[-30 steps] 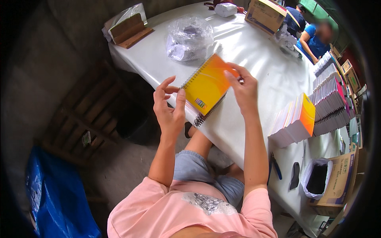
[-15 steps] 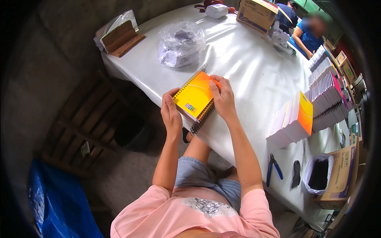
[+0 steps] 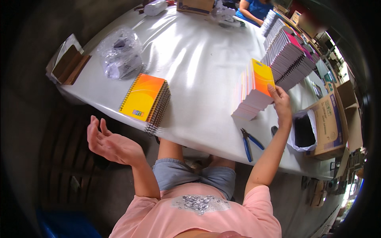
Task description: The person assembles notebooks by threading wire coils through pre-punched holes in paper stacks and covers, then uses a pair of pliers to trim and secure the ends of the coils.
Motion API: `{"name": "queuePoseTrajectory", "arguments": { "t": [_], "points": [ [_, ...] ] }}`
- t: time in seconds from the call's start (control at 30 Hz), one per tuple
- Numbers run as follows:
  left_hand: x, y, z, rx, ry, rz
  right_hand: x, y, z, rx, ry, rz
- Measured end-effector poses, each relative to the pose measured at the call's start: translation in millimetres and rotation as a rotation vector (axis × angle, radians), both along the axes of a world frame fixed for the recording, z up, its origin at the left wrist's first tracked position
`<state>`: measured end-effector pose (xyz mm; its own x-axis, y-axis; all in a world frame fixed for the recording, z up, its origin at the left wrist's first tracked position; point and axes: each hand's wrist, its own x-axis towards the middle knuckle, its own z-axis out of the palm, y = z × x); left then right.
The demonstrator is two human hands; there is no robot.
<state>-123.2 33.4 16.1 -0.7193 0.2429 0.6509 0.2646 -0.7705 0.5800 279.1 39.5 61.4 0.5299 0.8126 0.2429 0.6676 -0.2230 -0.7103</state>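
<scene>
The left hand (image 3: 114, 145), fingers apart, is in front and left of the spiral notebooks (image 3: 143, 97) on the desk (image 3: 198, 87). Right of them, the right hand (image 3: 281, 102) touches an orange-and-yellow-covered pile (image 3: 256, 85); whether it grips is unclear.

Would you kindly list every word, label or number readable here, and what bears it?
Orange-yellow notebook at left: multicoloured block lettering, too small to read reliably.
Open carton at right: sideways lettering and symbols, which I won't copy out.
Pink shirt: bubble-like picture, no lettering visible.
</scene>
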Motion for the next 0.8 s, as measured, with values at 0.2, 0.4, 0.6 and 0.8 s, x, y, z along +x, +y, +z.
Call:
{"name": "queuePoseTrajectory", "arguments": {
  "t": [0.2,0.4,0.6,0.8],
  "points": [
    [63,-16,20,0.082,0.603,-0.263,17,-14,16,0.343,-0.028,-0.058],
    [132,-48,19,-0.027,0.959,-0.394,-85,-80,13,0.195,0.04,0.283],
    [163,-16,-64,-0.437,1.406,-0.411,-85,-92,-70,0.071,-0.147,0.492],
    [177,-19,-62,-0.371,1.245,-0.455,65,-53,-74,0.178,-0.163,-0.03]
  ]
}}
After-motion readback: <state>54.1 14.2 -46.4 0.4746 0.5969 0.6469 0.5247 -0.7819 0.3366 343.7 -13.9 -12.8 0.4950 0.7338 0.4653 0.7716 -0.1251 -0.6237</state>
